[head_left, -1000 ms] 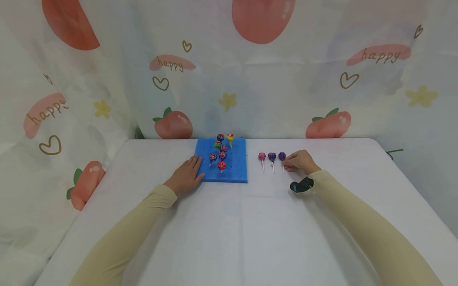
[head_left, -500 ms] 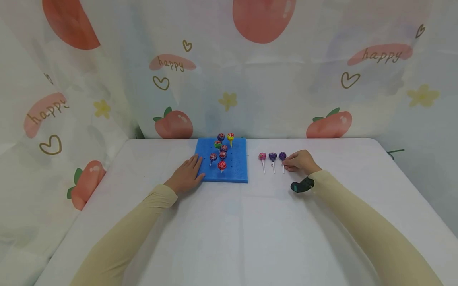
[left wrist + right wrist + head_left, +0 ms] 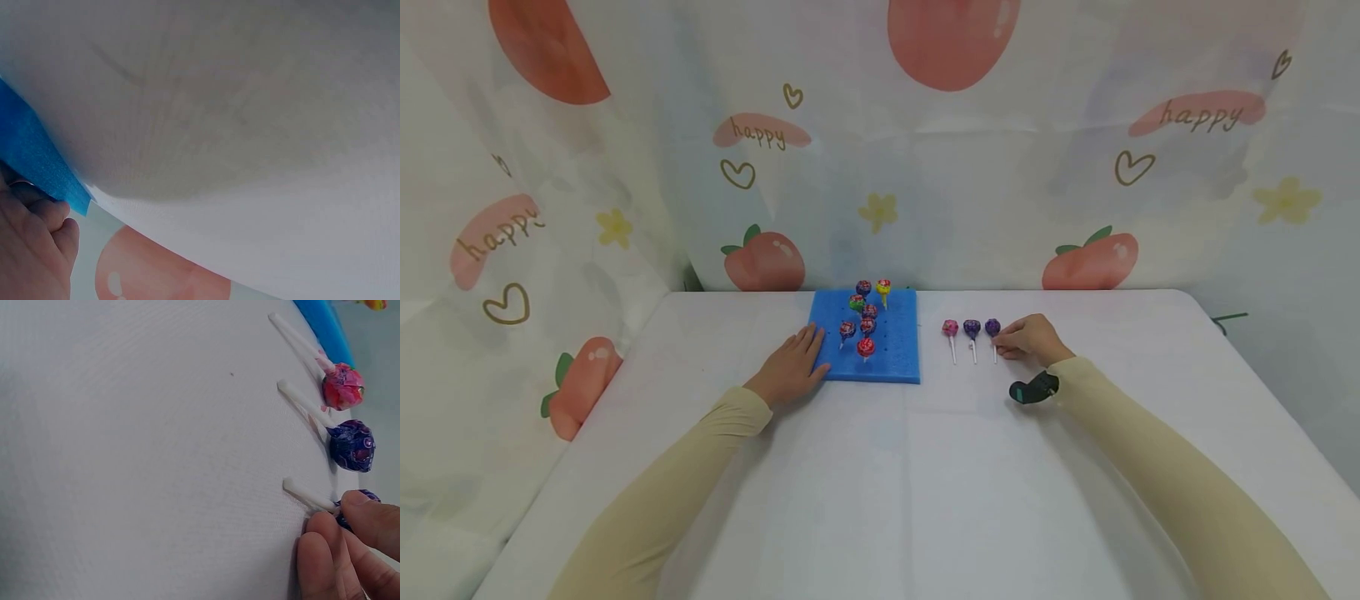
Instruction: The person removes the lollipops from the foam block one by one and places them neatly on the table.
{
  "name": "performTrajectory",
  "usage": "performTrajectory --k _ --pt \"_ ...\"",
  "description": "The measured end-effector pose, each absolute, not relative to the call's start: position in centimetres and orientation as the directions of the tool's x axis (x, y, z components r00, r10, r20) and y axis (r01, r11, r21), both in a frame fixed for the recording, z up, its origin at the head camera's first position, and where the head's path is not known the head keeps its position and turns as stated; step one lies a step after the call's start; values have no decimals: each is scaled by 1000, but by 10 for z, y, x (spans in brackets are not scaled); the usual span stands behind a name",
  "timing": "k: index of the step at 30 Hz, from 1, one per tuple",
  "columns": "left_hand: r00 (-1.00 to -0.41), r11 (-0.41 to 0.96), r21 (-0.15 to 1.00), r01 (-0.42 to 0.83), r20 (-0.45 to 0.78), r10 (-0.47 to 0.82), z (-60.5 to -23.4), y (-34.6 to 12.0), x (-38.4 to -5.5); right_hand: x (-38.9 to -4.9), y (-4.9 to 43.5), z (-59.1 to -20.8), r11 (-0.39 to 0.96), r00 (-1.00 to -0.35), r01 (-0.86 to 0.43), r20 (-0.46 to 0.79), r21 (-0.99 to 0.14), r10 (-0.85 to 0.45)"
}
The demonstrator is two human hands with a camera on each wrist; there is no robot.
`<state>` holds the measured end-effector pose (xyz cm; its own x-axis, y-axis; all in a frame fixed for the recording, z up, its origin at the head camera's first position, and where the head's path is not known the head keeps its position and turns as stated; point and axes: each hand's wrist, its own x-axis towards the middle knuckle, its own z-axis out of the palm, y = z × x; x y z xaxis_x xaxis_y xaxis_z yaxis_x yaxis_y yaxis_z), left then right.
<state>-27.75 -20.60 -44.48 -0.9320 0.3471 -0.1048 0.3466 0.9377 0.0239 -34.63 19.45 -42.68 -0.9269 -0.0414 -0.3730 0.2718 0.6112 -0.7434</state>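
The right hand (image 3: 1032, 337) pinches a round, purple-wrapped lollipop (image 3: 992, 326); the left hand (image 3: 786, 367) rests, fingers extended, against a flat blue slab (image 3: 897, 358).

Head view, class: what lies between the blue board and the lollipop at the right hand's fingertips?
The head view shows a pink lollipop, nearer the blue board, then a purple lollipop.

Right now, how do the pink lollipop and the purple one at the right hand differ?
The pink lollipop has a pink wrapper, the purple lollipop a dark purple one. The right hand pinches the purple lollipop, while the pink one is untouched. The pink one lies nearest the blue board; the purple one is farthest from it in the row. Both have round wrapped heads and white sticks.
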Motion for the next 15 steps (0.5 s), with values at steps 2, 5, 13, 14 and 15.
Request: performTrajectory --k 2,5,13,14,15 --pt "-932 939 27 344 -109 345 -445 -206 -277 -345 194 -425 615 -926 265 -373 -743 -51" --pt "-934 941 30 337 -116 339 -445 -205 -278 -344 196 -422 627 -925 241 -371 -741 -83" --pt "-931 936 49 348 -94 352 -445 -206 -277 -339 202 -409 549 -887 245 -414 -799 -207" --pt "-931 936 49 349 -95 352 -444 -206 -277 -339 203 -408 530 -880 257 -422 -808 -217" --pt "-931 936 49 348 -96 351 -444 -205 -276 -339 204 -407 518 -876 265 -428 -814 -224"
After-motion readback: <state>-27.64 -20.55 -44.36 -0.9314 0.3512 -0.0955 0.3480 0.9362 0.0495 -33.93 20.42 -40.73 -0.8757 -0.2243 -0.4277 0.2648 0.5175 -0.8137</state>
